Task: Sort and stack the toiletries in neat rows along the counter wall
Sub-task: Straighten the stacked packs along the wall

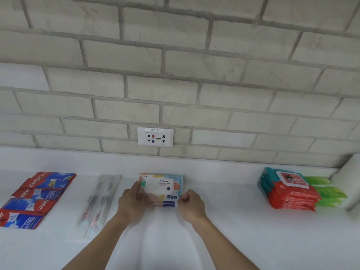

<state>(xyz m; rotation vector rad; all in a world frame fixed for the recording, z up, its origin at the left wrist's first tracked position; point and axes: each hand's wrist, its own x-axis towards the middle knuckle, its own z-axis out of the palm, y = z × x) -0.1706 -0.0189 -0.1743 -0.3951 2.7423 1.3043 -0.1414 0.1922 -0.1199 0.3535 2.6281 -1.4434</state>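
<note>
The person stands at a white counter (226,227) that runs along a pale brick wall (175,75), both bare forearms reaching forward. Between the hands lies a wipes pack (162,187), white-labelled with coloured blotches, flat on the counter and just below a socket (155,137) set low in the wall. It sits a little out from the wall, roughly midway along the counter. Blue-edged layers show under its near end, but I cannot tell whether those are more packs beneath it.

The left hand (132,200) grips the pack's left edge, fingers curled round the side and the thumb lying across the top. The right hand (190,203) pinches the near right corner, its fingers bunched tight against the wrapper.

To the left, well apart from the pack, red and blue toothpaste boxes (35,199) lie flat in an overlapping row angling away from the wall. Between them and the left hand lie clear toothbrush packs (99,201), side by side and blurred.

Off to the right, red wipes (292,193) sit in a neat stack with teal ends toward the wall. Green packs (327,191) are stacked just beside them, touching. A white rounded object (348,180) stands at the far right edge, too cropped to tell what it is.
</note>
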